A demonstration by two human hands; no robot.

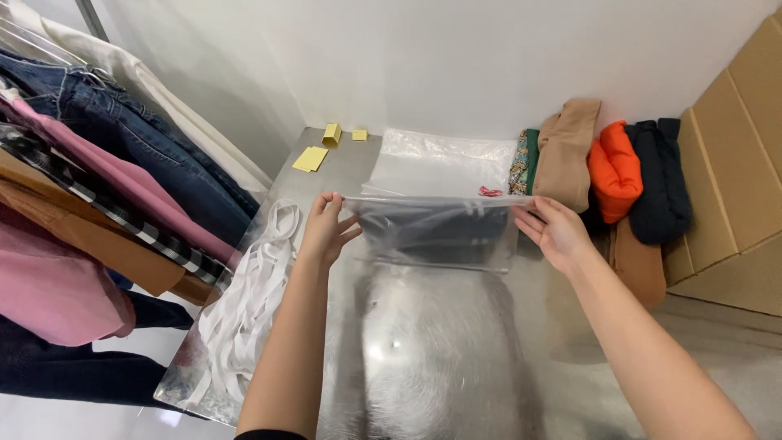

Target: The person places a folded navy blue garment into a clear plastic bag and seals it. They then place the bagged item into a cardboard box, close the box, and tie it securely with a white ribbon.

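Observation:
A clear plastic bag (436, 232) with a dark garment inside lies on the shiny metal table (432, 358). My left hand (326, 228) pinches the bag's upper left corner. My right hand (554, 232) grips its upper right corner. The bag's top edge is pulled taut between both hands, slightly lifted off the table. A small red tab (489, 191) shows near the bag's top right.
A stack of empty clear bags (444, 159) lies behind. White straps (244, 301) pile at the table's left edge. Yellow tags (314, 155) sit at the far left. Folded tan, orange and dark garments (615, 171) rest right, beside cardboard boxes (733, 163). Clothes hang on a rack (90, 163) left.

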